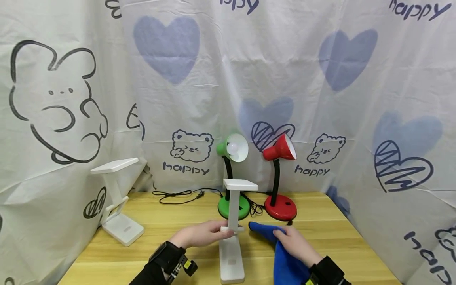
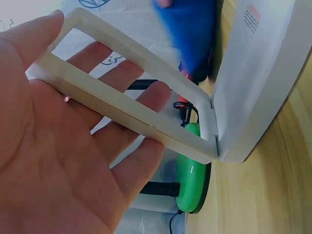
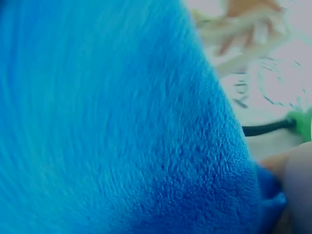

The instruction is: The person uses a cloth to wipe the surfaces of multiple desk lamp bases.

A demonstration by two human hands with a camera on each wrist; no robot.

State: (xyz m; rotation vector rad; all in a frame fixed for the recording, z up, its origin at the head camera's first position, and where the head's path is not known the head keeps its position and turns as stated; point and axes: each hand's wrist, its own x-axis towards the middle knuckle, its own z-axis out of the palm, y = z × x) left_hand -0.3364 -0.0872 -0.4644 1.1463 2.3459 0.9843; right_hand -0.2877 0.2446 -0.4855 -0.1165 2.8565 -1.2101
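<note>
A white folding desk lamp (image 1: pixel 232 259) stands upright at the front middle of the wooden table. My left hand (image 1: pixel 199 234) holds its lower arm near the hinge; in the left wrist view the fingers pass behind the lamp's slotted frame (image 2: pixel 117 100), with the thumb on the near side. To the right, my right hand (image 1: pixel 296 244) grips a blue fleecy cloth (image 1: pixel 285 263) that hangs down toward the table, apart from the lamp. This cloth (image 3: pixel 122 122) fills most of the right wrist view and hides much of the right hand.
Behind the white lamp stand a green lamp (image 1: pixel 238 148) and a red lamp (image 1: pixel 281 208), both with black bendable necks. Black cords (image 1: pixel 178 194) lie at the back of the table. A second white folding lamp (image 1: pixel 122 229) stands at the left edge. Printed curtains (image 1: pixel 221 79) surround the table (image 1: pixel 171 265).
</note>
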